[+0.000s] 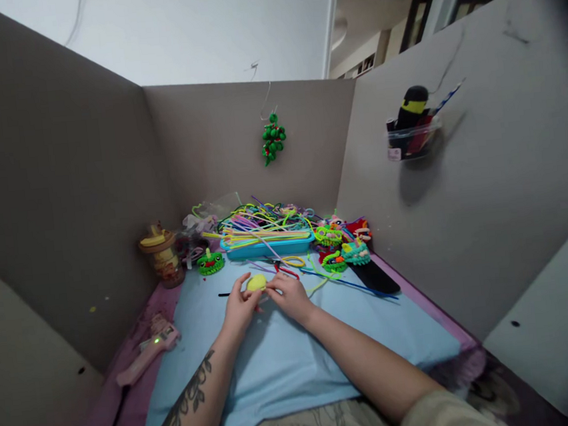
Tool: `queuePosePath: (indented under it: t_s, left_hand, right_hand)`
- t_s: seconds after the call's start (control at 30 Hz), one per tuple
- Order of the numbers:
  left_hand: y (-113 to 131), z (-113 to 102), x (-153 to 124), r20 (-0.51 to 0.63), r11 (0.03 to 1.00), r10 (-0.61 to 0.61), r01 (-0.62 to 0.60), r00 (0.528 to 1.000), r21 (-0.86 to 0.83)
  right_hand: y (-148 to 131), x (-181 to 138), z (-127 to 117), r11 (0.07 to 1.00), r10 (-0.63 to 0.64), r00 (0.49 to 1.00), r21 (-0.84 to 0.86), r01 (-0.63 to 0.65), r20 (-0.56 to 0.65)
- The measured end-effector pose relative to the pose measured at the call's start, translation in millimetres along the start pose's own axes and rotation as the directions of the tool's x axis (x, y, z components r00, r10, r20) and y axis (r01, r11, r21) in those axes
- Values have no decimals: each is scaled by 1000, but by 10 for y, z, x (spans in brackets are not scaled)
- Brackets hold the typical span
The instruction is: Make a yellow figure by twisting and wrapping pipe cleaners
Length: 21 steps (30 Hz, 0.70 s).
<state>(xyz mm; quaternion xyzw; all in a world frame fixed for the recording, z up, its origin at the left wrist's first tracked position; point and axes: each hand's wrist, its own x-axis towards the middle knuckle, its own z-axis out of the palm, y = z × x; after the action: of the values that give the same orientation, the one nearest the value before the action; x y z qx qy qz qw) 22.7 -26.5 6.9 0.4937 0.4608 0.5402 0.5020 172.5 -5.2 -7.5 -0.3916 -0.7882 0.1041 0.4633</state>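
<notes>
Between my two hands, over the middle of the blue cloth (pixel 289 366), is a small rounded yellow piece (pixel 256 282), perhaps made of pipe cleaner. My left hand (pixel 241 304) grips it from the left with thumb and fingers. From the right, my right hand (pixel 290 295) pinches its edge with closed fingertips. Just beyond the right hand lie red-handled pliers (pixel 287 271), partly covered by the fingers. Loose pipe cleaners (pixel 346 283) are spread to the right of them. A short black strip (pixel 223 294) lies beside my left hand.
Behind stands a blue tray (pixel 270 248) heaped with colourful pipe cleaners. A green frog-like figure (pixel 211 263) sits left of it, several fuzzy figures (pixel 355 253) right. A pink glue gun (pixel 149 353), its light green, and a lidded cup (pixel 162 258) are at left. Grey panels (pixel 248 109) enclose the table.
</notes>
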Motion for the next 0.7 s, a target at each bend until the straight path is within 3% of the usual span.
queuePosePath:
  t_s: [0.17, 0.37, 0.5, 0.7]
  left_hand:
    - [-26, 2, 14, 57, 1000, -19, 20, 998, -6]
    - [-34, -19, 34, 7, 999, 28, -28, 1000, -34]
    - [-49, -21, 51, -24, 997, 64, -65, 998, -32]
    - [-58, -28, 56, -31, 995, 96, -96, 995, 4]
  right_hand:
    - [-19, -8, -31, 998, -9, 999, -66, 11, 36]
    - [-35, 6, -6, 996, 36, 999, 79, -34, -16]
    - [-30, 34, 7, 981, 132, 991, 148, -129, -13]
    - [-6, 61, 19, 914, 272, 958, 287, -286, 89]
